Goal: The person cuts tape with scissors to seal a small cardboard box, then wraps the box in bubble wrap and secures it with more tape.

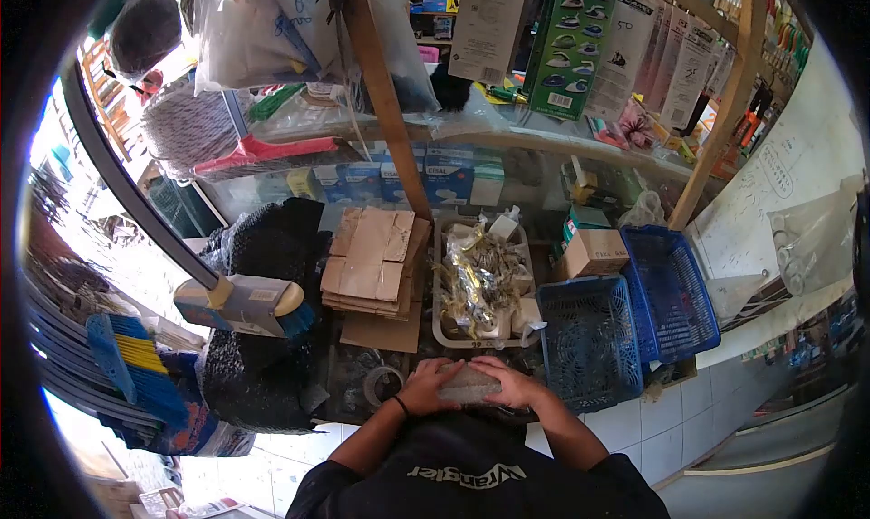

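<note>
My left hand (424,388), with a dark band at its wrist, rests against one side of a flat grey-brown block-like item (469,386). On the item's other side is my right hand (510,382). The fingers of both hands curve over its far edge, so it is held between them close to my body. Its exact kind cannot be made out. Just beyond the hands stands a white tray (438,324) filled with tangled yellowish and clear plastic-wrapped pieces. A roll of tape (383,386) lies beside my left hand.
Stacked flat cardboard pieces (367,256) lie left of the tray. Two blue plastic baskets (589,338) (669,292) and a small brown box (595,252) are to the right. Brooms (136,365) and black wrapped goods crowd the left. A wooden post (385,93) rises in front.
</note>
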`<control>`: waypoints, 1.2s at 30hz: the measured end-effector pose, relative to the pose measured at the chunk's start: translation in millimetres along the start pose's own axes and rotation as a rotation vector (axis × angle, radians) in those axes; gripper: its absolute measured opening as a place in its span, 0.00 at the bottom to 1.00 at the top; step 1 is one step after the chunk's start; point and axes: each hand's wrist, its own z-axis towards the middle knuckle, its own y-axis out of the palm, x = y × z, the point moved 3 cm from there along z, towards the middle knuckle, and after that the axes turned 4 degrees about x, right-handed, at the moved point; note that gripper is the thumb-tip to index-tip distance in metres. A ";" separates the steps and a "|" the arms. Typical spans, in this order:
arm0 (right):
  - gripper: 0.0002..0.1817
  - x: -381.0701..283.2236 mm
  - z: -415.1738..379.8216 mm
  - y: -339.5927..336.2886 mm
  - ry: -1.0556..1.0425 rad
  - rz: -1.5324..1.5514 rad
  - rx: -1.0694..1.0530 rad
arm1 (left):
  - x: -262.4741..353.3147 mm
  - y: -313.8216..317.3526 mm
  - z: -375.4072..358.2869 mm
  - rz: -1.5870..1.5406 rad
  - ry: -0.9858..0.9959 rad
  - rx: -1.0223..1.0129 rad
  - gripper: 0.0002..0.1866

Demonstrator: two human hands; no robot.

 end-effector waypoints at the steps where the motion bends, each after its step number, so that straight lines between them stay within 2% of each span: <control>1: 0.44 0.0 -0.3 0.8 -0.003 -0.002 0.007 | 1.1 -1.4 -0.2 0.001 -0.005 -0.004 0.50; 7: 0.43 -4.1 0.8 2.7 0.060 0.011 0.002 | -2.8 2.9 -1.1 0.000 0.000 0.008 0.50; 19: 0.43 6.0 4.0 4.7 0.008 -0.054 -0.033 | -1.3 6.0 -4.0 -0.016 0.005 0.016 0.49; 22: 0.34 -14.9 1.6 -7.6 -0.028 -0.134 0.034 | -1.2 7.3 -8.2 -0.045 -0.008 -0.015 0.50; 25: 0.22 -18.0 20.3 -43.3 0.279 0.133 0.208 | -6.3 4.1 -0.6 -0.019 -0.005 -0.030 0.51; 27: 0.15 -52.3 40.1 -77.5 0.066 0.078 0.501 | -2.8 4.0 -3.0 -0.020 -0.008 -0.032 0.51; 29: 0.15 -47.0 68.2 -101.7 -0.084 -0.152 0.681 | -3.6 5.5 -2.9 -0.012 -0.015 -0.037 0.51; 31: 0.15 -44.0 94.8 -117.7 0.031 -0.335 0.782 | -3.2 3.5 -2.3 -0.005 -0.018 -0.041 0.51; 34: 0.18 -6.0 135.5 -127.7 0.107 -0.489 0.760 | -1.4 2.8 -2.1 -0.004 -0.005 -0.020 0.51; 36: 0.20 7.9 147.5 -128.5 0.181 -0.548 0.646 | -3.9 7.0 -3.8 0.003 0.024 0.014 0.51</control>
